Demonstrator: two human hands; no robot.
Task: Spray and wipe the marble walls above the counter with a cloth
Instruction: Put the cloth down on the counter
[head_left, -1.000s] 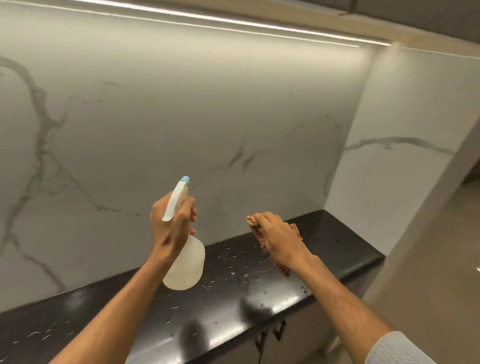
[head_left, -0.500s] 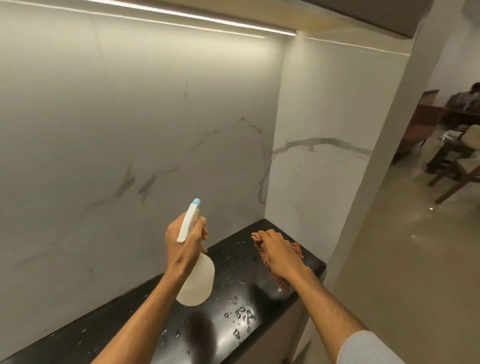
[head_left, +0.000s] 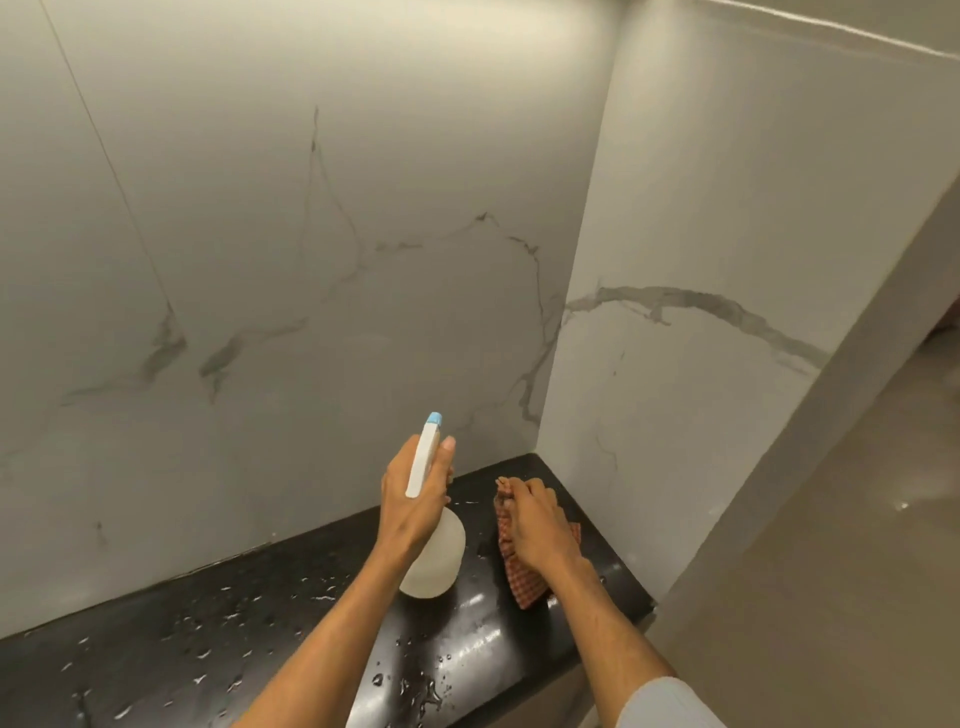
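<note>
Left hand (head_left: 415, 499) wrapped around the neck of a white spray bottle (head_left: 434, 551), held above the black counter (head_left: 208, 618); bottle body hanging below and to the right of the palm, white trigger head running up across the knuckles, blue nozzle (head_left: 434, 419) at top, aimed toward the back wall (head_left: 291, 218). Index fingertip raised beside the head, just under the nozzle. Right hand (head_left: 537, 525) just right of the bottle, near but apart from it, closed on a red checked cloth (head_left: 522, 577); cloth bunched at the fingertips at its far end, trailing back beneath the palm and wrist, a corner showing on the right of the hand as well. Cannot tell whether cloth presses on the counter or hangs slightly above it. Both hands low over the right end of the counter, close to the corner where the back wall meets the side wall (head_left: 727, 218). Grey veins across both marble faces, the heaviest arcing over the side wall. Water drops (head_left: 415, 691) scattered over the glossy counter, thickest at the near edge between the forearms and off to the left. Pale sleeve (head_left: 670, 706) at the right forearm, bottom edge of view. Tan floor (head_left: 852, 571) to the right of the wall end.
</note>
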